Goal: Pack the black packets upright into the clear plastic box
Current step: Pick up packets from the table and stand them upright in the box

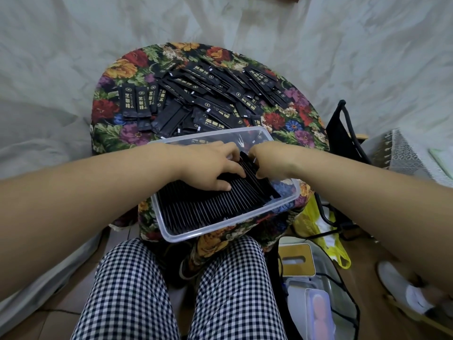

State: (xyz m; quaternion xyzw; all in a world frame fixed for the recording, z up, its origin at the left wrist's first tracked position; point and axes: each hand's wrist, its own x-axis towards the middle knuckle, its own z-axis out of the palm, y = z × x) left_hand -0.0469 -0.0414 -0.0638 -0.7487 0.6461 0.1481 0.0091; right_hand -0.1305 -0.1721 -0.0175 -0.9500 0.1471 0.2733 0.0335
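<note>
Checked trousers (171, 290) fill the bottom of the view, and just beyond the knees the clear plastic box (220, 230) sits at the table's (282, 119) near edge. A packed row (208, 204) of black packets stands on edge in it and builds from the box's left end toward its right.

The left grip (208, 165) lies on the tops of that row, fingers spread and nothing clasped. The right grip (269, 160) meets it at the row's right end, fingers curled down onto the end packets (247, 159) and seemingly pinching them. The thumb is hidden.

Free room lies right of that grip, so the end packets probably need pushing left. Loose packets (208, 94) lie flat toward the far edge, beyond both grips.
</note>
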